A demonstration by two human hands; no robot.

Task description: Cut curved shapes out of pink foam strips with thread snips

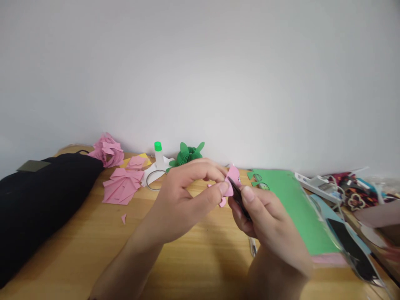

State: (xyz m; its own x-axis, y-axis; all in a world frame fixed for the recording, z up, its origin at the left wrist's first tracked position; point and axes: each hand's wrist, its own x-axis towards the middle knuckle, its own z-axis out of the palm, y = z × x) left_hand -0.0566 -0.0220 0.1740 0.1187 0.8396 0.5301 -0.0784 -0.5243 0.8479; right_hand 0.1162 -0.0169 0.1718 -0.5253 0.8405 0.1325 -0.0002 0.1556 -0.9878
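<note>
Over the middle of the table, my left hand [184, 196] pinches a small pink paper piece [233, 173] between thumb and fingers. The paper has a rounded, curved edge. My right hand [265, 218] is closed around a slim black pointed tool [239, 198], its kind partly hidden by the fingers. The tip of this tool rests against the pink paper, close to my left thumb. Just below and behind the hands, a small pink paper scrap [222, 203] is partly covered.
Folded pink paper [121, 187], a crumpled pink paper bunch [108, 150], a glue stick [158, 154] and a green pleated paper piece [189, 156] lie behind. A black bag [46, 200] fills the left. Green sheets [296, 212], a phone-like black object [350, 241] and a power strip [318, 185] are right.
</note>
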